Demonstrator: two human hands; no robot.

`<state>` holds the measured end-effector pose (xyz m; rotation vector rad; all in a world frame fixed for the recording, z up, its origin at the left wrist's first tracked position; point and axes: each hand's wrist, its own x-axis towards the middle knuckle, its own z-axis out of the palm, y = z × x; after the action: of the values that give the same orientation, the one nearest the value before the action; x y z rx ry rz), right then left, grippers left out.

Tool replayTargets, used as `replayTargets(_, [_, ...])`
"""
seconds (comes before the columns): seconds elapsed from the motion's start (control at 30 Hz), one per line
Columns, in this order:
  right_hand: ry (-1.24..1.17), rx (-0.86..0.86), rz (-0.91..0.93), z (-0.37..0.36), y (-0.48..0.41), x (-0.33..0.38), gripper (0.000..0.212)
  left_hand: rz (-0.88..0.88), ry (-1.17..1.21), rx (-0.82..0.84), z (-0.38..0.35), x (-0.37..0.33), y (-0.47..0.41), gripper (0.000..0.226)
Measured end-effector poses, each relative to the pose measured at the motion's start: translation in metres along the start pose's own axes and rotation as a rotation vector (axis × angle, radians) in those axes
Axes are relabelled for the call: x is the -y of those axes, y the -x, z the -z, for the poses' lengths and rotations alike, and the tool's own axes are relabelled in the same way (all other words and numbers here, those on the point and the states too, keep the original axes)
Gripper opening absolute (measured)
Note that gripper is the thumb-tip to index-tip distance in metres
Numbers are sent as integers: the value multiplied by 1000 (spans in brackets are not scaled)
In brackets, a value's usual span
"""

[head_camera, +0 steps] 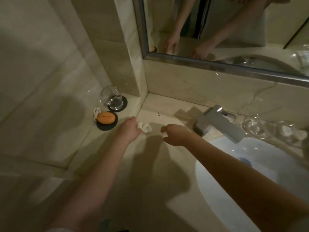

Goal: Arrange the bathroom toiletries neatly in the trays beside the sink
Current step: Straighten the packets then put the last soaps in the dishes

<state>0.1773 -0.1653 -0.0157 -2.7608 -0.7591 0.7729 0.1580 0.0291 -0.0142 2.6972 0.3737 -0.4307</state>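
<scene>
Two small white toiletry items [146, 128] lie on the marble counter left of the sink. My left hand [129, 130] reaches over them, and its fingertips touch the nearer white piece [139, 125]; whether it grips it is unclear. My right hand [175, 134] hovers just right of them with fingers curled and a small white bit at its fingertips. An orange oval soap [105, 117] with a white cord rests on a dark round coaster [107, 126] at the left.
A clear glass [111, 99] stands on a second dark coaster in the corner. The chrome faucet [217, 123] and white sink basin [250, 173] are at the right, with clear glassware [257, 128] beyond. The mirror [217, 30] hangs above.
</scene>
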Motion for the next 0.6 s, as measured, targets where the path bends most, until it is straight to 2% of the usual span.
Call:
replayTargets(0.1, [-74, -28, -14, -1, -38, 16, 47, -8, 9, 28, -1, 4, -15, 56])
replayTargets(0.27, [-98, -28, -33, -18, -77, 31, 66, -19, -30, 35, -6, 6, -28, 58])
replayTargets(0.4, [-98, -84, -15, -29, -87, 29, 49, -52, -43, 53, -13, 8, -32, 61])
replayTargets(0.6, [-264, -204, -17, -19, -67, 1, 42, -14, -62, 61, -26, 4, -39, 55])
